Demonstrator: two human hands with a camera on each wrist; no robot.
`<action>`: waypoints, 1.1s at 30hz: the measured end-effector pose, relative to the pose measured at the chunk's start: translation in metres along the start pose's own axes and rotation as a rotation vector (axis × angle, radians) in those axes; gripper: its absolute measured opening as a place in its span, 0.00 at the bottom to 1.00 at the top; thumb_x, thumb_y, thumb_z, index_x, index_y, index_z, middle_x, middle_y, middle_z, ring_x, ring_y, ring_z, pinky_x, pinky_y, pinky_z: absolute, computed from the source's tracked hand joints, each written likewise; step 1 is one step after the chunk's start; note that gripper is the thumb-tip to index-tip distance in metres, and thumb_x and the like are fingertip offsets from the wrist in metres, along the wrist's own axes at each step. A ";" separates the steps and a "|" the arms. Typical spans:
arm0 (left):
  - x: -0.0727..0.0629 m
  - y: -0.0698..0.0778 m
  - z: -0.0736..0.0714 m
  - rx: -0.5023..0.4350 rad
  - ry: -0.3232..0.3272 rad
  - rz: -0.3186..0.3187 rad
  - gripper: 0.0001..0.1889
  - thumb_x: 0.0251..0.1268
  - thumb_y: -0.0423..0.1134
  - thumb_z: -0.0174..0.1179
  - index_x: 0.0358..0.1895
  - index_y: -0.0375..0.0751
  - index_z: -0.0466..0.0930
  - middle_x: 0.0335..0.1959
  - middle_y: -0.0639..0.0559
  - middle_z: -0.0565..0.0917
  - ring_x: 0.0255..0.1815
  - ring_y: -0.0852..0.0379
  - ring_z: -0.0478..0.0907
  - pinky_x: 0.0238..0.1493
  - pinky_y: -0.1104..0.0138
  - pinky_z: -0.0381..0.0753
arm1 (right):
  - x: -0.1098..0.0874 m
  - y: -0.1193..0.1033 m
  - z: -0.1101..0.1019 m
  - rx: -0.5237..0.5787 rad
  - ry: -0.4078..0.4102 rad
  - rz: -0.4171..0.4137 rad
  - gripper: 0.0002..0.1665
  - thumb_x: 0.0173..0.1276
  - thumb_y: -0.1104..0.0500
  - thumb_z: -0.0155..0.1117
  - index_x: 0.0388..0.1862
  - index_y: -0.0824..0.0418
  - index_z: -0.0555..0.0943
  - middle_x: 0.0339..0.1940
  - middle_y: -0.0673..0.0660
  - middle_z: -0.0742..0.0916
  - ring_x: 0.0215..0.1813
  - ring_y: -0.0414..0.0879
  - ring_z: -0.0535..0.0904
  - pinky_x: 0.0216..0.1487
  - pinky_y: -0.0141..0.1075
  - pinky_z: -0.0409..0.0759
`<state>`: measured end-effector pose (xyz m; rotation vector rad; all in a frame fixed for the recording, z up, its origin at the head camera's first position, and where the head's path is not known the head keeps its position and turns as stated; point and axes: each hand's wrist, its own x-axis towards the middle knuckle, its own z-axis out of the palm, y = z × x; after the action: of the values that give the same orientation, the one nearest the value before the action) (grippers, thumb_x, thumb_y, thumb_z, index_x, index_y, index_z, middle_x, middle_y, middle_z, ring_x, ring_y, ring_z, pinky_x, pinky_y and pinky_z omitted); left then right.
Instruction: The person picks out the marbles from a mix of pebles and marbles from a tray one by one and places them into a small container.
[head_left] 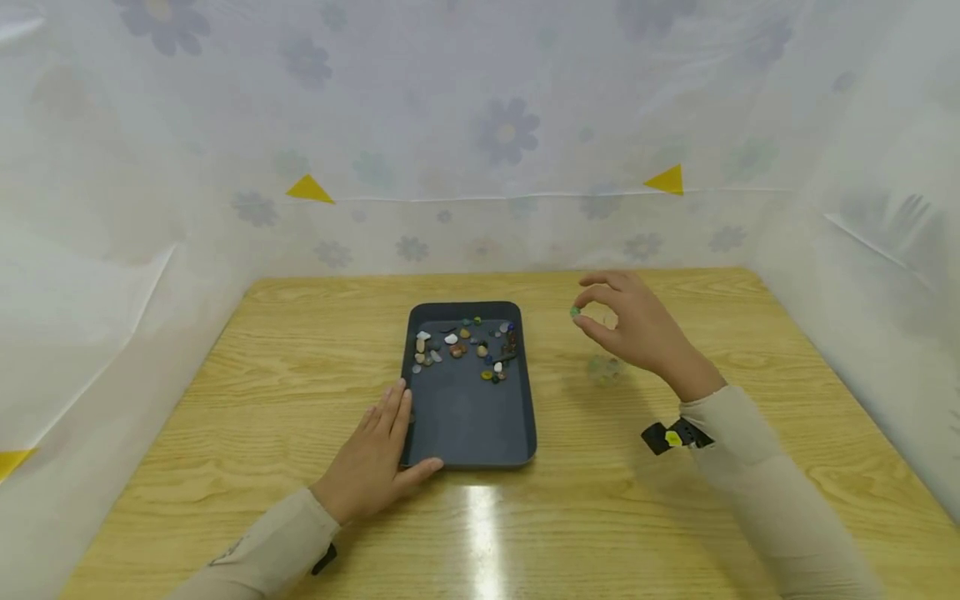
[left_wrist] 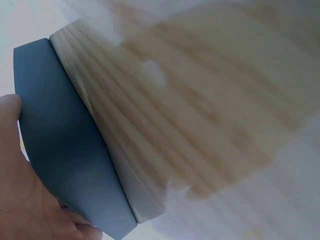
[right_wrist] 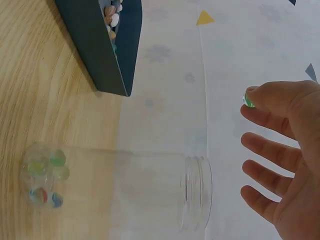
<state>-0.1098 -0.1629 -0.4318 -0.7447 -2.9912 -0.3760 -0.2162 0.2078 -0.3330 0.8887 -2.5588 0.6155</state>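
In the head view, a wood-grained table (head_left: 247, 400) meets pale flower-printed sheeting (head_left: 420, 108) marked with yellow triangles (head_left: 310, 189). The left hand (head_left: 375, 458) rests against the near left corner of a dark tray (head_left: 472, 425) holding small stones (head_left: 452, 339), its fingers nearly straight; the right hand (head_left: 633, 325) is raised right of the tray. In the left wrist view, the left thumb touches the tray's wall. In the right wrist view, thumb and forefinger pinch a green marble (right_wrist: 249, 101) higher than the mouth of an upright clear jar (right_wrist: 150, 185) with more marbles (right_wrist: 59, 158) at its bottom; the remaining fingers are spread.
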 end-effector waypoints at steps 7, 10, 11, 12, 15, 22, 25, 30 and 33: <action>0.000 -0.001 0.000 0.005 0.005 0.002 0.52 0.64 0.71 0.45 0.74 0.27 0.47 0.76 0.35 0.44 0.76 0.40 0.44 0.70 0.46 0.55 | -0.028 0.017 -0.014 -0.028 0.054 0.056 0.07 0.60 0.64 0.69 0.37 0.62 0.82 0.55 0.66 0.80 0.59 0.65 0.69 0.56 0.60 0.67; 0.000 -0.001 0.000 0.010 0.008 0.005 0.52 0.64 0.71 0.45 0.74 0.27 0.47 0.76 0.35 0.44 0.76 0.40 0.45 0.70 0.46 0.55 | -0.036 0.023 -0.017 -0.036 0.062 0.087 0.07 0.60 0.65 0.69 0.37 0.64 0.82 0.54 0.67 0.80 0.58 0.66 0.69 0.57 0.60 0.67; 0.000 -0.001 0.000 0.011 0.007 0.006 0.52 0.64 0.71 0.45 0.74 0.27 0.47 0.76 0.35 0.44 0.75 0.40 0.45 0.70 0.46 0.55 | -0.037 0.025 -0.018 -0.039 0.060 0.096 0.06 0.60 0.65 0.69 0.37 0.64 0.82 0.54 0.68 0.80 0.58 0.67 0.69 0.56 0.60 0.67; 0.000 -0.001 0.000 0.011 0.009 0.007 0.52 0.64 0.70 0.45 0.74 0.27 0.47 0.76 0.35 0.44 0.75 0.40 0.45 0.70 0.46 0.55 | -0.039 0.027 -0.018 -0.037 0.055 0.108 0.06 0.61 0.65 0.69 0.37 0.64 0.82 0.54 0.68 0.80 0.58 0.67 0.69 0.56 0.60 0.67; 0.000 -0.001 0.000 0.010 0.014 0.011 0.52 0.64 0.70 0.46 0.73 0.27 0.48 0.76 0.34 0.45 0.75 0.39 0.45 0.70 0.46 0.55 | -0.042 0.031 -0.017 -0.030 0.035 0.139 0.06 0.62 0.64 0.67 0.38 0.64 0.83 0.54 0.68 0.80 0.58 0.67 0.69 0.57 0.61 0.66; 0.001 -0.001 0.001 0.012 0.009 0.015 0.51 0.64 0.70 0.46 0.73 0.27 0.48 0.76 0.35 0.45 0.75 0.40 0.45 0.71 0.47 0.54 | -0.045 0.037 -0.016 -0.018 -0.025 0.177 0.06 0.65 0.61 0.65 0.38 0.63 0.83 0.54 0.68 0.80 0.58 0.68 0.69 0.59 0.63 0.64; 0.001 0.000 0.002 0.012 0.008 0.016 0.51 0.64 0.70 0.45 0.74 0.27 0.47 0.76 0.35 0.44 0.76 0.41 0.45 0.71 0.48 0.54 | -0.044 0.040 -0.018 -0.017 -0.068 0.182 0.07 0.66 0.60 0.64 0.39 0.63 0.83 0.54 0.68 0.80 0.58 0.68 0.70 0.59 0.64 0.63; 0.001 0.000 0.002 0.018 0.011 0.014 0.51 0.64 0.70 0.45 0.74 0.27 0.47 0.76 0.35 0.45 0.75 0.40 0.45 0.71 0.47 0.54 | -0.037 0.042 -0.023 -0.008 -0.173 0.204 0.09 0.69 0.59 0.62 0.41 0.64 0.83 0.51 0.67 0.81 0.57 0.66 0.72 0.57 0.61 0.67; 0.001 0.000 0.002 0.019 0.019 0.013 0.51 0.64 0.70 0.46 0.73 0.27 0.48 0.76 0.34 0.45 0.75 0.40 0.46 0.70 0.47 0.55 | -0.033 0.041 -0.026 0.015 -0.230 0.229 0.11 0.70 0.57 0.61 0.43 0.64 0.83 0.51 0.66 0.82 0.57 0.64 0.73 0.56 0.60 0.69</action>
<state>-0.1104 -0.1623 -0.4340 -0.7541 -2.9660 -0.3518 -0.2136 0.2658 -0.3383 0.7127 -2.8942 0.6294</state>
